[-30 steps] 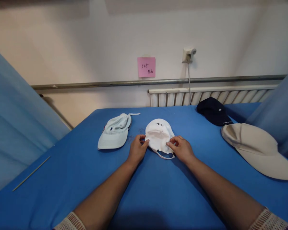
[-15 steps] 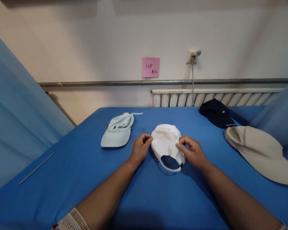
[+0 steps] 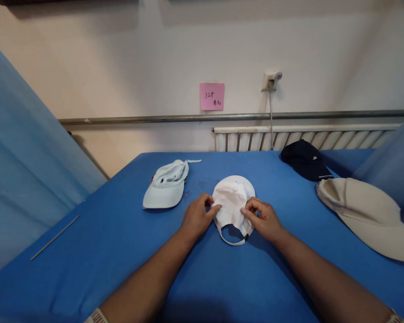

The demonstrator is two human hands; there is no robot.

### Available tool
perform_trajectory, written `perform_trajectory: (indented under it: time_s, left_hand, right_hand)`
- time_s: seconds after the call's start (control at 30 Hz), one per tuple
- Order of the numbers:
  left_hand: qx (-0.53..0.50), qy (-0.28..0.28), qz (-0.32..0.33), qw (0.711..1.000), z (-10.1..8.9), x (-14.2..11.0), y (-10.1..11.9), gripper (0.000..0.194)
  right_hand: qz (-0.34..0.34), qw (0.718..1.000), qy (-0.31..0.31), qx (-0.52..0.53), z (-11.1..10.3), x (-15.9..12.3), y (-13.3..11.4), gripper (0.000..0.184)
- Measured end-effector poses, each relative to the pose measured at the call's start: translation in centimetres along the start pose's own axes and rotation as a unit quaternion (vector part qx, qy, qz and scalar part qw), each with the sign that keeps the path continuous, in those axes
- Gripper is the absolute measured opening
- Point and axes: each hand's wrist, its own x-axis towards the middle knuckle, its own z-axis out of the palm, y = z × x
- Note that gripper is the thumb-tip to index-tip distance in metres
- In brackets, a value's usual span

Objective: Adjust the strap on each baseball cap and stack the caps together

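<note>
A white baseball cap (image 3: 231, 202) lies in front of me on the blue cloth, its back strap and opening toward me and its brim at the far side. My left hand (image 3: 200, 215) pinches the cap's left side between thumb and fingers. On the opposite side, my right hand (image 3: 262, 218) grips the fabric the same way. To the left sits a pale mint cap (image 3: 165, 185) with a small dark emblem and a loose strap end.
A navy cap (image 3: 305, 159) and a large beige cap (image 3: 363, 211) lie at the right. A thin stick (image 3: 54, 237) rests near the left edge of the blue-covered table (image 3: 128, 269). Behind are a radiator (image 3: 249, 140), a rail (image 3: 175, 119) and a pink note (image 3: 212, 96). Blue curtains (image 3: 30, 148) hang at both sides.
The white cap was turned so its front logo no longer shows and its brim now shows at the far side. It has shifted slightly toward me, with both hands still at its sides.
</note>
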Motion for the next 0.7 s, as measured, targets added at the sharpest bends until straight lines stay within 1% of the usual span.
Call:
perform_trajectory:
  time_s: [0.1, 0.23, 0.3, 0.4, 0.5, 0.6, 0.7]
  left_hand:
    - [-0.011, -0.021, 0.011, 1.0, 0.3, -0.2, 0.1, 0.024]
    - [-0.055, -0.014, 0.01, 0.998, 0.9, 0.3, -0.4, 0.026]
    - [-0.053, -0.008, 0.023, 0.998, 0.9, 0.6, -0.5, 0.026]
    - [-0.019, -0.009, 0.057, 0.998, 0.7, 0.7, -0.6, 0.021]
    - [0.047, -0.019, 0.087, 0.995, 0.3, 0.7, -0.6, 0.019]
    - [0.108, -0.017, 0.103, 0.989, -0.1, 0.6, -0.4, 0.016]
    - [0.096, -0.016, 0.115, 0.989, -0.4, 0.8, -0.3, 0.014]
  right_hand:
    - [0.005, 1.0, -0.005, 0.001, 0.1, 0.0, -0.1, 0.02]
    - [0.007, 1.0, -0.006, 0.011, 0.2, 0.1, -0.1, 0.02]
    - [0.003, 1.0, -0.004, 0.013, 0.2, 0.1, -0.1, 0.02]
    - [0.003, 1.0, 0.002, 0.012, 0.1, 0.1, -0.2, 0.019]
    - [0.003, 1.0, 0.007, 0.007, 0.1, 0.1, -0.3, 0.019]
    - [0.006, 1.0, 0.011, 0.015, 0.1, 0.1, -0.4, 0.019]
    - [0.013, 0.999, 0.014, 0.026, 0.2, 0.1, -0.4, 0.02]
